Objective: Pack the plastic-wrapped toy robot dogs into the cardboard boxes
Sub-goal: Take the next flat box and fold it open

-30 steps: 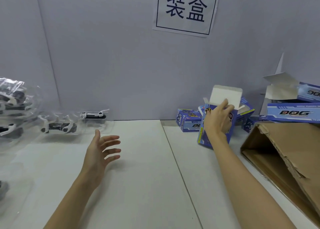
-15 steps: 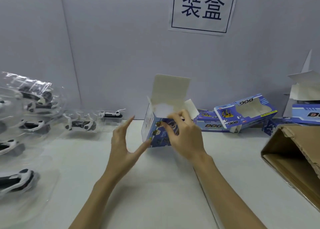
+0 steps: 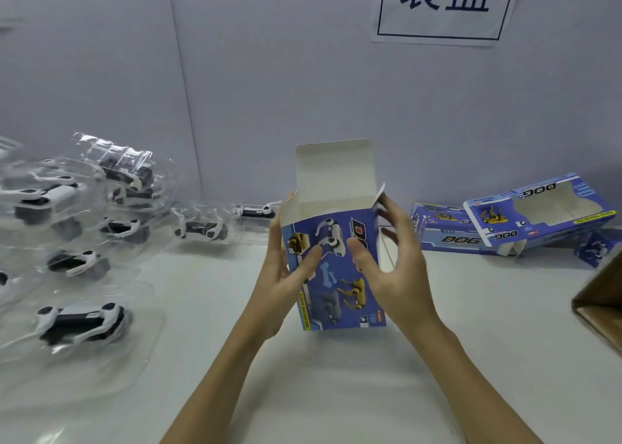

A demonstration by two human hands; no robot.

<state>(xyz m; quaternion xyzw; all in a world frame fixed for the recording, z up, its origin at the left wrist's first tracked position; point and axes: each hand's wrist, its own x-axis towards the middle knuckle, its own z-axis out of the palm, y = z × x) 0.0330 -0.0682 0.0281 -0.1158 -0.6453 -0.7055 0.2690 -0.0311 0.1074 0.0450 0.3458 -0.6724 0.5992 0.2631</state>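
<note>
Blue box [image 3: 331,268] upright at centre of surface [image 3: 336,393], top flap open. Left hand [image 3: 286,272] and right hand [image 3: 392,268] grip its sides, fingers curled around it. Wrapped toy dogs [image 3: 80,319] lie left; more boxes [image 3: 535,216] right.

A single head-worn wide-angle camera is looking forward and slightly down across the white table [image 3: 336,393], facing the grey wall [image 3: 269,73] and its partly cropped paper sign [image 3: 444,6]. It is sitting close above the forearms, framing the left hand [image 3: 286,275] and right hand [image 3: 390,268] at centre. The wide lens is bending the frame's edges.
</note>
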